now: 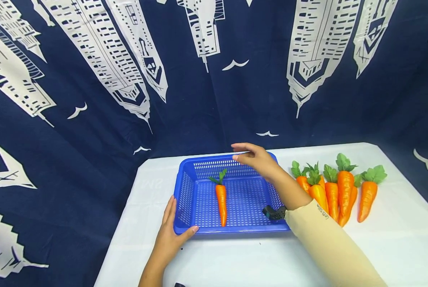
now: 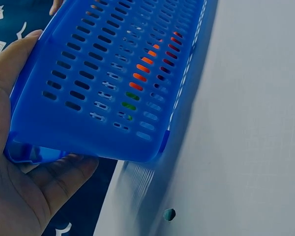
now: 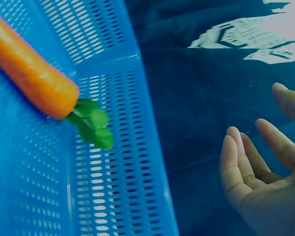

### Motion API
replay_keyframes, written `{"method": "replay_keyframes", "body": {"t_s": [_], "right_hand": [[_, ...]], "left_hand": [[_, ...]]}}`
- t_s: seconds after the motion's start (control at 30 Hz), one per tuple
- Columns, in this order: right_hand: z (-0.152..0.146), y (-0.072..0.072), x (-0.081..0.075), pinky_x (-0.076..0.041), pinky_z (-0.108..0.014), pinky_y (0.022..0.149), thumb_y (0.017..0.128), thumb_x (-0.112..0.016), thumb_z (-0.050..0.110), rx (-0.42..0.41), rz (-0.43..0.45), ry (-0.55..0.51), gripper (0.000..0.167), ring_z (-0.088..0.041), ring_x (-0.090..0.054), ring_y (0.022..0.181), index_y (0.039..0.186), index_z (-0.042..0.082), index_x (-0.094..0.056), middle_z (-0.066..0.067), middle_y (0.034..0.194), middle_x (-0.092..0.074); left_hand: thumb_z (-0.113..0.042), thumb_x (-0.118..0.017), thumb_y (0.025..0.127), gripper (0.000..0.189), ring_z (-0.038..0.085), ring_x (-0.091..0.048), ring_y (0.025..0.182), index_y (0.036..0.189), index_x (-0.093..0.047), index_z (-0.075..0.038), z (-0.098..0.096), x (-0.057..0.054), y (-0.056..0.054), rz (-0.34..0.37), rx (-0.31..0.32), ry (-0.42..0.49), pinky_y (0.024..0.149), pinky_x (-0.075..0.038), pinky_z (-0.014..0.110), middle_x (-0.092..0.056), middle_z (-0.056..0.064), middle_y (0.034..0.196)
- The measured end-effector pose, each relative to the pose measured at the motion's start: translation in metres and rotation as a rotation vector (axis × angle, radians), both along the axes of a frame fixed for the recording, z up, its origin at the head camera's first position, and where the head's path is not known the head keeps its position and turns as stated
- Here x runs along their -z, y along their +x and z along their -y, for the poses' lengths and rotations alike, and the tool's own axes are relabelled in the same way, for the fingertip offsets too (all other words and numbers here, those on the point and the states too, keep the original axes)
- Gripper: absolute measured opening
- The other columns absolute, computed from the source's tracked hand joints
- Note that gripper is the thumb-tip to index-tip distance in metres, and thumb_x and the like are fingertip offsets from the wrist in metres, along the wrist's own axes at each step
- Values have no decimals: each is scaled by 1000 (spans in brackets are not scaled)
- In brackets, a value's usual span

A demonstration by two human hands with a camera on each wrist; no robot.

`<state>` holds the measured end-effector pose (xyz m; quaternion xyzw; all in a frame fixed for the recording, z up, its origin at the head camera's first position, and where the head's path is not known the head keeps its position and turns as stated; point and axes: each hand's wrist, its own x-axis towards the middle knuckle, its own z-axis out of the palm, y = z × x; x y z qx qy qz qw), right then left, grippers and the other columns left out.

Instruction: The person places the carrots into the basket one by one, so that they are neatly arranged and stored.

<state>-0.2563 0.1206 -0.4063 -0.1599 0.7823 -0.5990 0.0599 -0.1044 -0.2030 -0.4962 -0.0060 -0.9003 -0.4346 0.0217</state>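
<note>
A blue plastic basket (image 1: 242, 230) with slotted walls stands on the white table. Inside it lies one orange carrot (image 1: 221, 204), its green top toward the back wall; the right wrist view shows the same carrot (image 3: 34, 69) large, at upper left. My left hand (image 1: 169, 233) holds the basket's near left corner, fingers along the left side and thumb at the front rim. Above the basket's back right part hovers my right hand (image 1: 258, 159), fingers loosely bent and apart. Nothing is between them in the right wrist view, where the hand (image 3: 265, 182) shows at lower right.
Several carrots (image 1: 344, 191) with leafy tops lie in a group right of the basket. A black device (image 1: 274, 213) sits at my right wrist. Behind the white table (image 1: 228, 259) hangs a dark blue cloth (image 1: 214, 111) printed with white buildings and birds.
</note>
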Motion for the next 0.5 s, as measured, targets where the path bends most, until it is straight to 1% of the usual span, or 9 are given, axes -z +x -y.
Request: {"method": "replay_keyframes", "body": {"t_s": [0.13, 0.23, 0.4, 0.5], "right_hand": [[-12, 9, -10, -47, -52, 112, 96, -70, 33, 61, -42, 3, 50, -27, -62, 126, 142, 18, -57, -6, 143, -60], [-22, 16, -14, -46, -53, 112, 96, -69, 34, 89, -70, 8, 53, -29, -61, 127, 145, 17, -55, -8, 144, -59], [-42, 26, -17, -46, -53, 112, 97, -68, 38, 130, -85, 37, 55, -29, -60, 129, 147, 20, -53, -10, 146, -57], [-55, 31, -18, -45, -52, 113, 98, -66, 39, 159, -87, 66, 55, -24, -60, 128, 148, 20, -52, -10, 147, -57]], "left_hand": [[-48, -83, 80, 113, 36, -11, 158, 164, -11, -24, 0, 0, 0, -3, -1, 2, 121, -18, 66, 0, -10, 171], [-45, -84, 80, 113, 36, -11, 158, 164, -11, -24, 1, 0, -1, -7, -1, 9, 121, -18, 67, -1, -10, 171], [-43, -84, 80, 113, 36, -10, 158, 164, -11, -25, 1, 2, -1, -9, -1, 22, 121, -17, 67, -1, -9, 171], [-44, -84, 80, 113, 37, -9, 158, 164, -10, -26, 2, 2, -1, -8, -2, 23, 121, -17, 67, 0, -9, 171]]}}
